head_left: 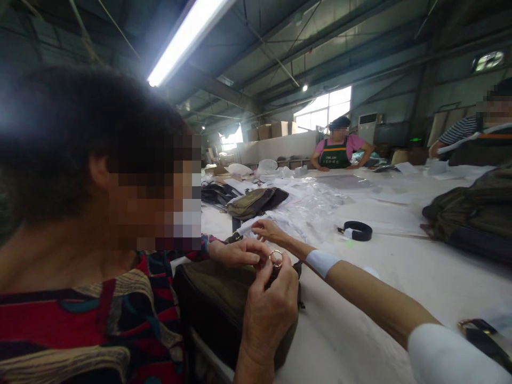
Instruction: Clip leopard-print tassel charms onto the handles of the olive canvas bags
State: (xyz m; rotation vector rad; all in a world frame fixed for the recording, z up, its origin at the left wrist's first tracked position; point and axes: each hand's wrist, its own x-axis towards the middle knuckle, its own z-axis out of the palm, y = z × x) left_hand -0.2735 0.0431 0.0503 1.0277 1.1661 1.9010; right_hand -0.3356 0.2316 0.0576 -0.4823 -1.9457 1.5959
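My right hand (267, 229) reaches in from the lower right, with a white cuff (322, 263) at the wrist. Its fingertips are close to a white paper or cloth piece (247, 229), but whether they hold it is hard to tell. Just below are a co-worker's two hands (256, 282) pinching a gold metal ring (276, 258) on a strap of a dark olive bag (220, 304). That bag lies on the table edge, partly hidden by those hands. My left hand is out of view.
A long white table (384, 277) carries clear plastic sheeting (308, 208), an olive bag (252, 202), a coiled black strap (356, 230) and a dark bag (472, 213). A co-worker (96, 213) fills the left side. Other people stand across the table.
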